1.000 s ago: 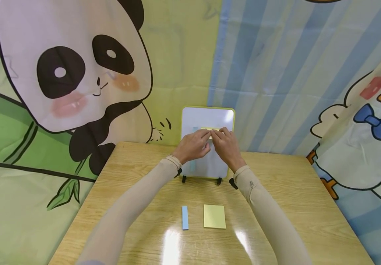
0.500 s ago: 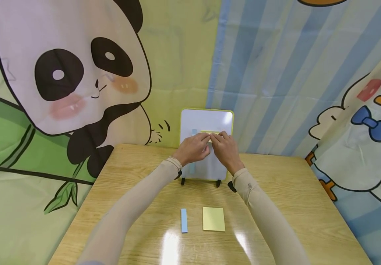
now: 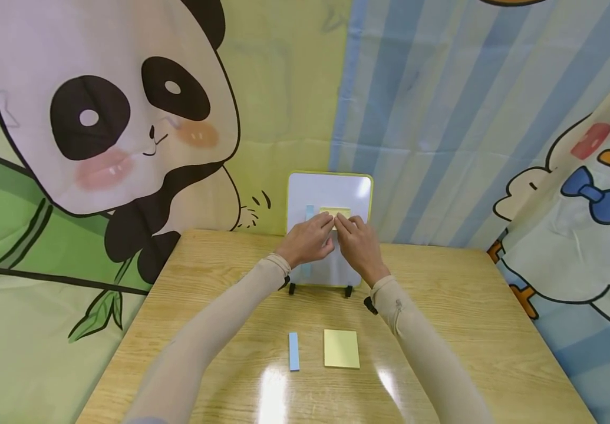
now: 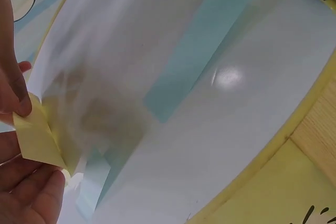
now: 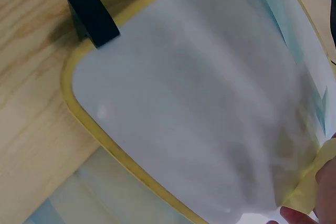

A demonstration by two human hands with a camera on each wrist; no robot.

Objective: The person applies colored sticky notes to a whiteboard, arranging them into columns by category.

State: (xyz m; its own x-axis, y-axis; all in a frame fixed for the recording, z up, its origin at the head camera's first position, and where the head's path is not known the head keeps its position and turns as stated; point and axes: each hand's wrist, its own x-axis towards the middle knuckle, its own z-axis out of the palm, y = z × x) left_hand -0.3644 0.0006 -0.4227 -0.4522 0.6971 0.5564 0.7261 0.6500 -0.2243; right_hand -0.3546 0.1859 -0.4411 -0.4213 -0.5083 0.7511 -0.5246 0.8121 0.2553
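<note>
A small whiteboard (image 3: 328, 189) with a yellow rim stands upright at the table's far side. Both hands meet at a yellow sticky note (image 3: 335, 211) on its upper part. My left hand (image 3: 306, 241) pinches the note's left part with fingertips; in the left wrist view its fingers lie against the note (image 4: 39, 140), which bends away from the board. My right hand (image 3: 359, 242) pinches the right part, its fingers (image 5: 326, 182) partly cut off in the right wrist view. Left of the note, a pale blue strip (image 4: 197, 51) sticks to the board, with another blue piece (image 4: 93, 184) above it.
A yellow sticky-note pad (image 3: 341, 349) and a narrow blue pad (image 3: 294, 351) lie on the wooden table (image 3: 220, 365) in front of the board. Black feet (image 3: 348, 291) hold the board up. A printed curtain (image 3: 411, 118) hangs behind.
More of the yellow note shows above the fingertips than before. Both hands stay at nearly the same spot on the board, and the head view has shifted slightly.
</note>
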